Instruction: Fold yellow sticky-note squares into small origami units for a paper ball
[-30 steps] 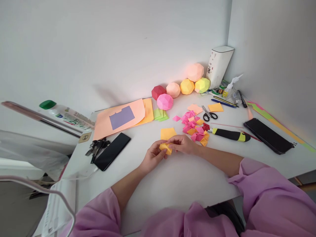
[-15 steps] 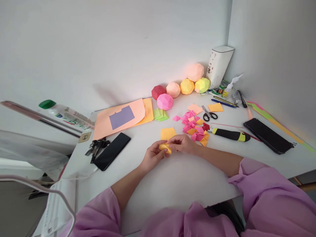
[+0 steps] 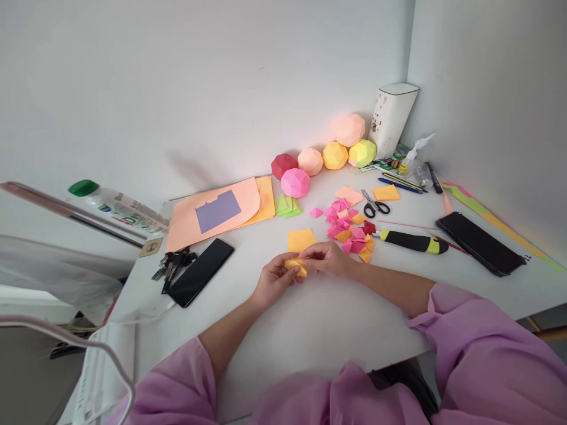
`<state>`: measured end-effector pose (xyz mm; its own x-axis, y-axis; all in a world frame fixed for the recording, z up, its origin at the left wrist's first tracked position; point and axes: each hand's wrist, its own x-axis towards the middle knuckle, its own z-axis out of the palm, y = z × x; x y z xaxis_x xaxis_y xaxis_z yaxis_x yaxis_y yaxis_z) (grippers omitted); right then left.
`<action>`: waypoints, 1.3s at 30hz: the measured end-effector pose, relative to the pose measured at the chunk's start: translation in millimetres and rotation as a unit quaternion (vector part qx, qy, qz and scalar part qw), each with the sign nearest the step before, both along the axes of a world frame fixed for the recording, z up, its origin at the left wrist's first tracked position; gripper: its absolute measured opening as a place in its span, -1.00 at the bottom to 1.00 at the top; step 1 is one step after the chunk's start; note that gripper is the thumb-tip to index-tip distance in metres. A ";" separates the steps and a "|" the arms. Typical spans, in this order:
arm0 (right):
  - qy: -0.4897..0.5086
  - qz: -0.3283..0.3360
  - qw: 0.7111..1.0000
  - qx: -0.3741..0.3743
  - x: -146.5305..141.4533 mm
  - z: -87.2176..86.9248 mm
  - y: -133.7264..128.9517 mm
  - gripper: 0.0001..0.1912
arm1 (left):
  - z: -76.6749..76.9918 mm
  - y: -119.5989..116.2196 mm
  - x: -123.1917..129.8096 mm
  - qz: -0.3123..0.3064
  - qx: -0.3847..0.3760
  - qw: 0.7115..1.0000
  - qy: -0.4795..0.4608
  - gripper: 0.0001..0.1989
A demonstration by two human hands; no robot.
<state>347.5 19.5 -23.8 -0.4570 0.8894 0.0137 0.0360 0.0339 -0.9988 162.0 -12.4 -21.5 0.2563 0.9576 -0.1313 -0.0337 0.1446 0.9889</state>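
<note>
At the clock's seven and four, nearest the body, two purple sleeves (image 3: 181,378) (image 3: 478,342) cross the near edge of the white table (image 3: 319,330). Taking twelve as toward the wall, the small folded yellow paper (image 3: 296,267) is at the clock's centre. Left hand (image 3: 275,278) has it pinched narrowly between thumb and fingers; right hand (image 3: 330,258) closes its fingertips on the paper's right side.

Just beyond, at twelve, a yellow sheet (image 3: 300,238) lies on the table. At nine, a black phone (image 3: 201,273) rests beside keys (image 3: 174,265). At two, pink, orange and red folded pieces (image 3: 344,223) sit in a loose pile; toward three come a tool with a black and yellow handle (image 3: 411,241) and, farther right, a black case (image 3: 481,243).

Farther back, scissors (image 3: 375,205) lie at two, green sheets (image 3: 287,205) at twelve, and at ten large peach paper (image 3: 183,223) bears a purple shape (image 3: 218,211). Near the wall, from twelve to one, stand six faceted paper balls (image 3: 335,155), a peach one on top of its neighbours. A white container (image 3: 392,121) stands upright between one and two.
</note>
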 end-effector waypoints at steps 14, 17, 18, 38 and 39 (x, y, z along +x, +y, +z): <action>-0.033 -0.009 0.995 0.093 -2.5 2.3 -5.7 -0.74 | -4.5 -1.0 -0.6 -0.005 0.030 0.999 0.022 -0.64; -0.041 -0.016 0.985 0.165 -3.8 -0.9 -6.5 -0.77 | -4.4 -1.0 -0.7 -0.011 0.045 0.998 0.034 -0.70; -0.042 -0.020 0.981 0.191 -4.2 -1.9 -6.6 -0.77 | -4.3 -1.0 -0.7 -0.012 0.048 0.998 0.036 -0.71; -0.080 0.004 0.983 0.165 -5.1 11.3 -9.0 -0.82 | -6.7 -2.1 0.0 0.004 0.087 0.996 -0.005 -0.82; -0.082 0.004 0.983 0.164 -5.0 11.2 -8.9 -0.82 | -7.2 -2.0 -0.1 0.004 0.089 0.996 -0.007 -0.83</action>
